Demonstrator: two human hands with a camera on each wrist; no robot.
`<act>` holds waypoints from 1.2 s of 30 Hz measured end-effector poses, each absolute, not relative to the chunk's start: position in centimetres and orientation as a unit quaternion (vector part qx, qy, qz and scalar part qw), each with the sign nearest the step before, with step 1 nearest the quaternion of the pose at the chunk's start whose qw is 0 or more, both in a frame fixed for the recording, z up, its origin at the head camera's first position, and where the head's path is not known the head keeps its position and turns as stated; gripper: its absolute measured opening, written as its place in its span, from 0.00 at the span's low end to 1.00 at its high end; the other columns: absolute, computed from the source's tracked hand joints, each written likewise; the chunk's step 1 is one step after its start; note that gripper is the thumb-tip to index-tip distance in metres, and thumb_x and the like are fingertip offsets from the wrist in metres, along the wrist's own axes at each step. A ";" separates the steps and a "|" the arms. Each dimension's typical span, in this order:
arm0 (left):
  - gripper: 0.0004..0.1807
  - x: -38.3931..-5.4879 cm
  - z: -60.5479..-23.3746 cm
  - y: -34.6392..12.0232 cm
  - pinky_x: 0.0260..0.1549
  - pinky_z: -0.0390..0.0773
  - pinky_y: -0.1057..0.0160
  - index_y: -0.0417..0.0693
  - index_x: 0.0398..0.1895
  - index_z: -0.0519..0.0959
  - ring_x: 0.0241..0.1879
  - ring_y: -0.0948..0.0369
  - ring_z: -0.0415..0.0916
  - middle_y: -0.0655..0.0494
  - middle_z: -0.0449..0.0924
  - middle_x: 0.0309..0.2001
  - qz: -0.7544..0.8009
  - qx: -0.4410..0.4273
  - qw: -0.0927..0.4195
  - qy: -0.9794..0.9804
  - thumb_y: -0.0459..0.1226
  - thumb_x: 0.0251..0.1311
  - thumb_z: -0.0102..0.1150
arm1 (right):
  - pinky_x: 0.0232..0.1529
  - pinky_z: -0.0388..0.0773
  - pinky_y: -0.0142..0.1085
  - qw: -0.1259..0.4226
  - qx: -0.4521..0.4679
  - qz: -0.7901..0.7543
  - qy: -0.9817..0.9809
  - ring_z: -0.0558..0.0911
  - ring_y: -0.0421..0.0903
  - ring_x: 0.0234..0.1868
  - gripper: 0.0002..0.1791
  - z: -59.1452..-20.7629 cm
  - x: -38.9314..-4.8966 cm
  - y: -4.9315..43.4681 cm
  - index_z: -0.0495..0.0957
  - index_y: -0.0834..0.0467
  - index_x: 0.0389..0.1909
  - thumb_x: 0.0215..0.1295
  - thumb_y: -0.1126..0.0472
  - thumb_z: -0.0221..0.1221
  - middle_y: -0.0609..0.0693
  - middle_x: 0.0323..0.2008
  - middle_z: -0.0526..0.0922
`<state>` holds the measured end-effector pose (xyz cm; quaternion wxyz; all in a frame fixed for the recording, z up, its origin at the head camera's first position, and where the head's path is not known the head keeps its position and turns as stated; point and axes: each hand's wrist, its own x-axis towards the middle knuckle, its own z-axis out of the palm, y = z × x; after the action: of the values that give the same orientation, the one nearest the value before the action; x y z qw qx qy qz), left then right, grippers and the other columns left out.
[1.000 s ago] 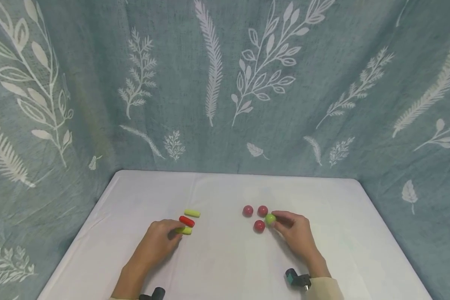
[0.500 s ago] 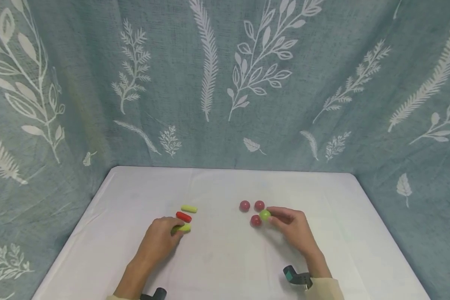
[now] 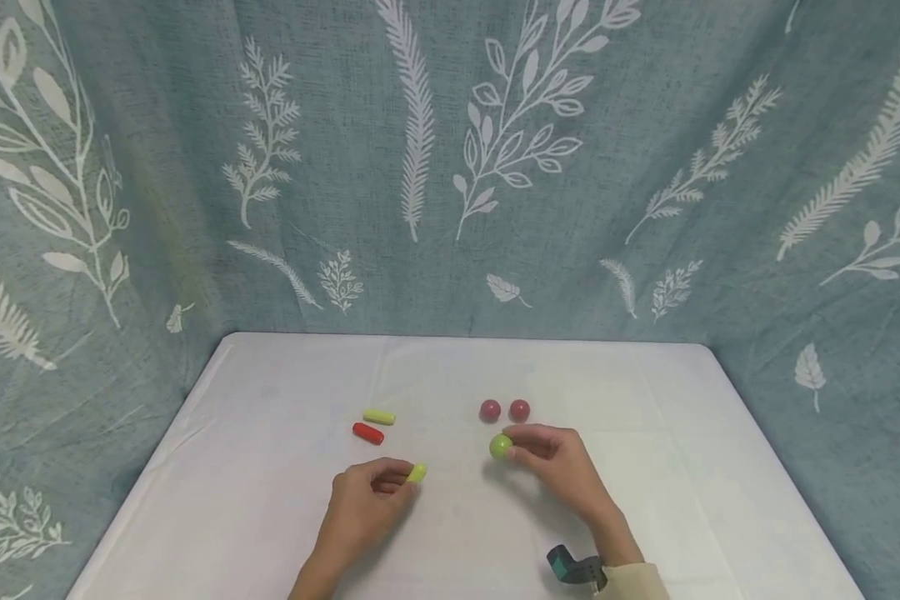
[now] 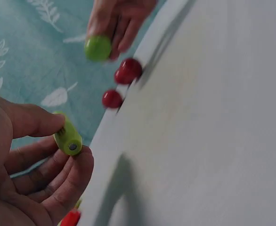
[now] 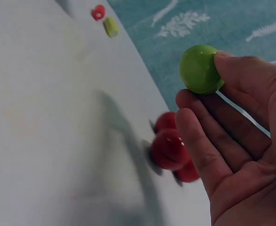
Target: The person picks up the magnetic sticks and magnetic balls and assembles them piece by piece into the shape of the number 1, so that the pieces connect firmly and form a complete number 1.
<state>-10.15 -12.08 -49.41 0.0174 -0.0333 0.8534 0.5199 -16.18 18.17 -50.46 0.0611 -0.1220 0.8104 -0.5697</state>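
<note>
Twelve o'clock is the far edge of the table (image 3: 457,542), and directions run from its middle. Nearest, at four o'clock, is a beige sleeve (image 3: 636,583), with a dark wrist device (image 3: 573,568) beside it. Between eight and nine, the left hand (image 3: 363,507) pinches a green stick (image 3: 417,473) between thumb and fingertips, its tip poking out toward the middle. The left wrist view shows a small grey disc (image 4: 72,147) on the stick's end, perhaps a magnet; gripping it this way seems meant to leave that end uncovered.

At three o'clock, the right hand (image 3: 566,468) holds a green ball (image 3: 501,447) in a narrow thumb-and-finger pinch, its inner side bare. A light fingertip hold probably suits so smooth and round a piece. Stick and ball are apart, both looking lifted off the table.

Farther off, a red stick (image 3: 367,433) lies between nine and ten, with another green stick (image 3: 378,417) just past it at ten. Two red balls (image 3: 491,410) rest around one o'clock; the right wrist view shows a third red ball (image 5: 168,149) near them. Sticks left, balls right: perhaps sorted so each hand reaches its own kind. Behind hangs a leaf-patterned curtain (image 3: 330,167).
</note>
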 end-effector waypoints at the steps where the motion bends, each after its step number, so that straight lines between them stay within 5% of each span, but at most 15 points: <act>1: 0.09 -10.0 -49.5 -11.7 0.39 0.86 0.68 0.44 0.45 0.91 0.37 0.64 0.88 0.56 0.91 0.37 0.527 -0.041 0.029 0.848 0.32 0.62 0.75 | 0.58 0.84 0.28 0.064 -0.125 -0.568 0.811 0.92 0.48 0.57 0.17 -50.6 -16.1 18.0 0.89 0.57 0.58 0.70 0.58 0.73 0.54 0.56 0.92; 11: 0.15 -8.5 -50.7 -8.8 0.35 0.88 0.63 0.38 0.47 0.89 0.31 0.61 0.89 0.56 0.91 0.34 0.567 -0.068 0.103 0.814 0.38 0.63 0.76 | 0.56 0.85 0.29 0.077 -0.139 -0.539 0.827 0.92 0.48 0.55 0.14 -52.1 -15.8 16.1 0.90 0.52 0.54 0.70 0.57 0.74 0.49 0.52 0.93; 23: 0.11 -7.8 -51.1 -6.3 0.36 0.86 0.57 0.42 0.38 0.89 0.28 0.65 0.84 0.60 0.89 0.26 0.522 -0.051 0.066 0.849 0.39 0.58 0.80 | 0.66 0.84 0.49 0.017 -0.196 -0.416 0.888 0.90 0.45 0.59 0.12 -52.8 -15.4 14.4 0.91 0.48 0.52 0.69 0.57 0.74 0.40 0.51 0.94; 36: 0.08 -8.9 -51.0 -5.6 0.30 0.82 0.65 0.42 0.34 0.89 0.27 0.67 0.83 0.60 0.88 0.25 0.503 -0.039 0.033 0.863 0.36 0.56 0.79 | 0.65 0.84 0.46 -0.022 -0.213 -0.393 0.894 0.90 0.45 0.61 0.17 -53.2 -16.0 13.6 0.90 0.53 0.57 0.68 0.62 0.74 0.44 0.54 0.93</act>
<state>-8.93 -5.56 -50.99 0.0330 -0.0388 0.8630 0.5027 -15.97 13.64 -53.19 -0.0215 -0.2133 0.8940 -0.3935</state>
